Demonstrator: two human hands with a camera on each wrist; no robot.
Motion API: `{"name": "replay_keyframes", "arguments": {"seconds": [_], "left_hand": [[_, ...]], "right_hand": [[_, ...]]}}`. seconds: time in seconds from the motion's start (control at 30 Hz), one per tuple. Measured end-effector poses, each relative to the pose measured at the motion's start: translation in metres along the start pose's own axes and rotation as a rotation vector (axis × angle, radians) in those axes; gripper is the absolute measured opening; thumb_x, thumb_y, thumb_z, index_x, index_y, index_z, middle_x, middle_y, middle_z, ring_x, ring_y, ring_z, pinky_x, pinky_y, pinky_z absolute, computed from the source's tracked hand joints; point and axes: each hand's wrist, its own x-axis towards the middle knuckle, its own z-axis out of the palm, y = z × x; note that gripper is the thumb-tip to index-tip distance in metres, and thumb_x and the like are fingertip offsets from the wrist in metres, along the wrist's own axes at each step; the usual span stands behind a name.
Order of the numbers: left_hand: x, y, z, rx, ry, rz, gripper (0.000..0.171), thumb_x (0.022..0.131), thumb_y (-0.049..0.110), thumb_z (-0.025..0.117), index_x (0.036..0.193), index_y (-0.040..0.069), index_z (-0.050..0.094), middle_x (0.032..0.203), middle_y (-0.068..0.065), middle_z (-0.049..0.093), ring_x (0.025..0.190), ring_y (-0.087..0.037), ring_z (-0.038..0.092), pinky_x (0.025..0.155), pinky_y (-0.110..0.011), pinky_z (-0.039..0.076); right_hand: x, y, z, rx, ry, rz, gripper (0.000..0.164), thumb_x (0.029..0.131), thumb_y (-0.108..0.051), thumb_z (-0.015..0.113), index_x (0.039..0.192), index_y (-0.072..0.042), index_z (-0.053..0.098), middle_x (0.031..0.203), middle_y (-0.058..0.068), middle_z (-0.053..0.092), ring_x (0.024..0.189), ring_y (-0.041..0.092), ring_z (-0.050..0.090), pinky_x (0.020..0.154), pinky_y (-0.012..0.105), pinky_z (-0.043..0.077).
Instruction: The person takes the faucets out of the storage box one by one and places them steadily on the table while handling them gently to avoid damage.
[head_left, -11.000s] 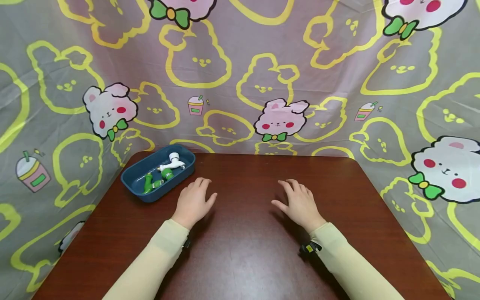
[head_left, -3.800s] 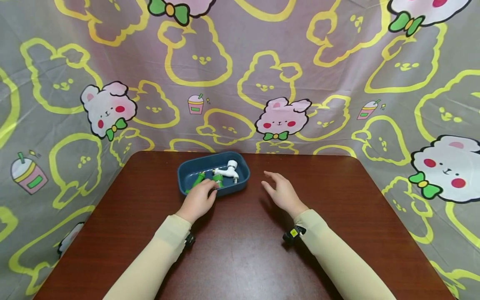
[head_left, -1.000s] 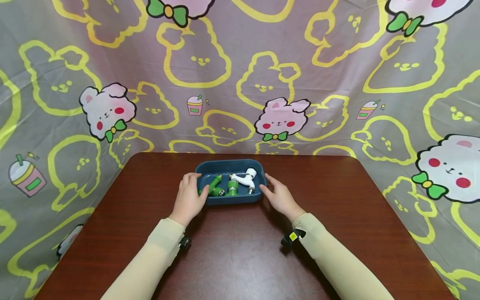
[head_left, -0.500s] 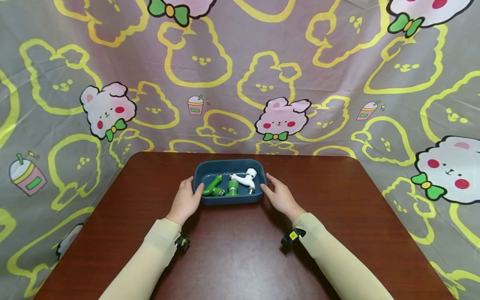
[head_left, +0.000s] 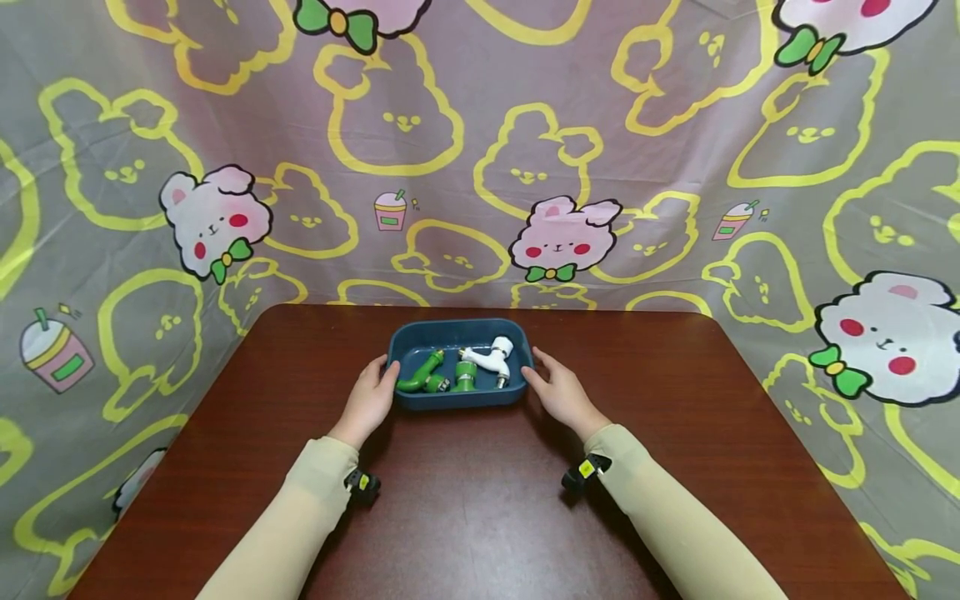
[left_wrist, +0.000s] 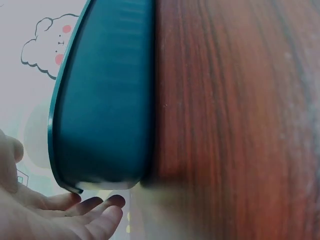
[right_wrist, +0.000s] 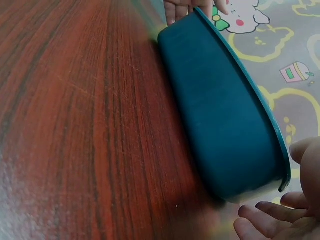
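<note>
Left hand (head_left: 369, 402) at the bin's left end, fingers loose and slightly bent, thumb by the rim; not clenched, no firm grasp visible. Right hand (head_left: 564, 396) mirrors it at the right end, thumb apart from the rim in the right wrist view, fingers relaxed by the end wall. Light touch or just beside: can't tell for either.

Bin (head_left: 461, 402) sits upright on the table (head_left: 480, 508), between both hands, toward the far edge, long side facing the person. Inside, left to right: bent green piece (head_left: 424, 372), short green fitting (head_left: 465, 375), white tap (head_left: 492, 360). Whether the bent one is one part or two, unclear.

Progress, my read: bin placement looks done, letting go done or nearly so. Pieces all lie in the bin, none in hand; any handling of them is not yet begun.

Further out: pale sleeves (head_left: 296, 504), black wrist devices (head_left: 581, 475), patterned cloth (head_left: 450, 83) behind.
</note>
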Motion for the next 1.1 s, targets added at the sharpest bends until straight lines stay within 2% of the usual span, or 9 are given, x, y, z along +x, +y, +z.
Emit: {"name": "replay_keyframes", "arguments": {"seconds": [0.2,0.5,0.97,1.1], "left_hand": [[-0.0008,0.0016,-0.0018,-0.061,-0.007,-0.025,0.06,0.112,0.034,0.036,0.156,-0.007,0.034,0.16,-0.03,0.037,0.151,-0.042,0.033,0.125,-0.054,0.026],[-0.0015,-0.0004,-0.0022,-0.108,-0.016,-0.048,0.062,0.113,0.039,0.032,0.157,-0.003,0.034,0.162,-0.026,0.037,0.153,-0.04,0.031,0.126,-0.053,0.024],[-0.0046,-0.0023,-0.0025,-0.192,-0.056,-0.058,0.066,0.112,0.046,0.032,0.16,0.001,0.031,0.166,-0.02,0.032,0.156,-0.035,0.025,0.128,-0.051,0.02],[-0.0046,-0.0022,-0.0005,-0.22,-0.055,-0.058,0.065,0.112,0.045,0.032,0.16,0.001,0.032,0.166,-0.019,0.033,0.156,-0.034,0.027,0.127,-0.05,0.024]], "right_hand": [[-0.0015,-0.0016,-0.0005,0.009,-0.011,0.017,0.063,0.106,-0.031,0.059,0.158,-0.002,0.038,0.15,0.021,0.055,0.138,0.035,0.055,0.114,0.052,0.044],[-0.0022,-0.0015,-0.0002,0.002,-0.027,0.034,0.063,0.106,-0.036,0.057,0.159,-0.006,0.038,0.156,0.018,0.05,0.148,0.035,0.043,0.121,0.055,0.035],[-0.003,0.0014,-0.0009,0.014,-0.021,0.041,0.065,0.105,-0.037,0.059,0.159,-0.006,0.038,0.154,0.018,0.052,0.146,0.035,0.045,0.12,0.054,0.036],[-0.0036,0.0028,-0.0023,0.009,-0.018,0.041,0.065,0.105,-0.037,0.058,0.159,-0.007,0.038,0.153,0.018,0.053,0.145,0.035,0.047,0.12,0.054,0.037]]}}
